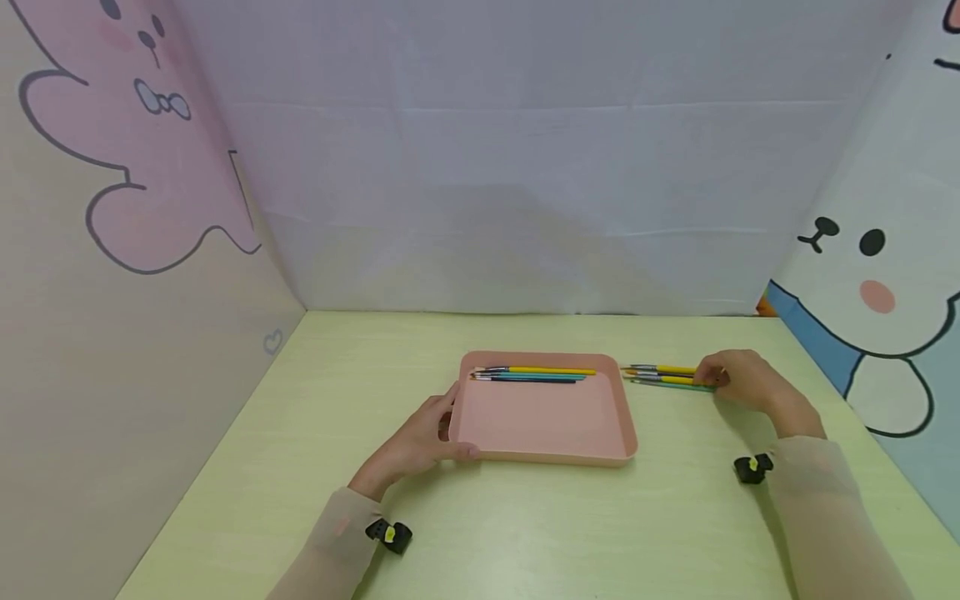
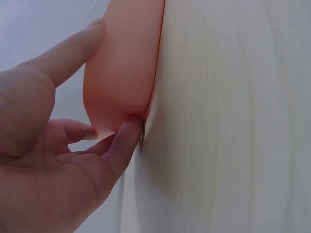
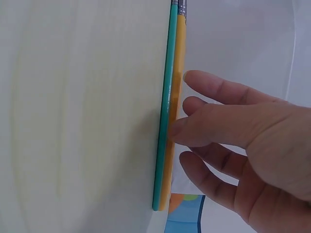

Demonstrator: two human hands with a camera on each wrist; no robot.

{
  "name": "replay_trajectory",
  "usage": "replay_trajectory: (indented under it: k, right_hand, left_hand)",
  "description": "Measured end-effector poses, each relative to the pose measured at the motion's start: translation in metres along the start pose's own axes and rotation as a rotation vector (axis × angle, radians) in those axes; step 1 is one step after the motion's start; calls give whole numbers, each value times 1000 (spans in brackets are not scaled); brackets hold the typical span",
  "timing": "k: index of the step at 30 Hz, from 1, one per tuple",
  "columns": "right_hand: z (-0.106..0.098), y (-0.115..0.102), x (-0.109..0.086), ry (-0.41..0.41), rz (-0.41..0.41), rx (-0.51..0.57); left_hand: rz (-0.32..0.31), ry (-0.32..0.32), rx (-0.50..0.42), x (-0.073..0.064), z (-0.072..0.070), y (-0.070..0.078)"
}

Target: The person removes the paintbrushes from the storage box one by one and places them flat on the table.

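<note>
Paintbrushes [image 1: 675, 379], loose group, are lying on the table [image 1: 562, 533] just right of the pink tray [image 1: 543, 429], the right hand [image 1: 738, 379] touching them; whether it is pinching any, the view is not showing clearly. Left hand [image 1: 416, 442] is gripping the tray's left end, another brush set [image 1: 555, 371] lying inside. Gathering is apparently underway, the next move probably calling for a firm pinch.
</note>
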State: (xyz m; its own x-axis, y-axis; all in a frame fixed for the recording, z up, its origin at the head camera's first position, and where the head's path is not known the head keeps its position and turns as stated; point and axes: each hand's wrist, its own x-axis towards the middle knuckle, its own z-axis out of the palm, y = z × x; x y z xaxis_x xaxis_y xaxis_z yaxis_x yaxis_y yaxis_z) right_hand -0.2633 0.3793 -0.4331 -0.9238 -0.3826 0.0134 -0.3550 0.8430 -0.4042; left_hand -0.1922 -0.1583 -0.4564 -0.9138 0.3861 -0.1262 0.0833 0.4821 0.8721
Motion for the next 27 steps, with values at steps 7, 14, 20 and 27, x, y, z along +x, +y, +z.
replay_trajectory:
  k: [7,14,20,27]
  right_hand:
    - [-6,-9,-2,26,-22,-10]
    - [-10,-22,0,26,-38,16]
    - [-14,-34,1,36,-60,43]
    - [-12,-57,6,76,-87,22]
  left_hand:
    - [5,-1,0,0,0,0]
    - [11,-9,-9,0,0,0]
    - [11,-11,-11,1,0,0]
    - [7,-12,8,2,0,-1]
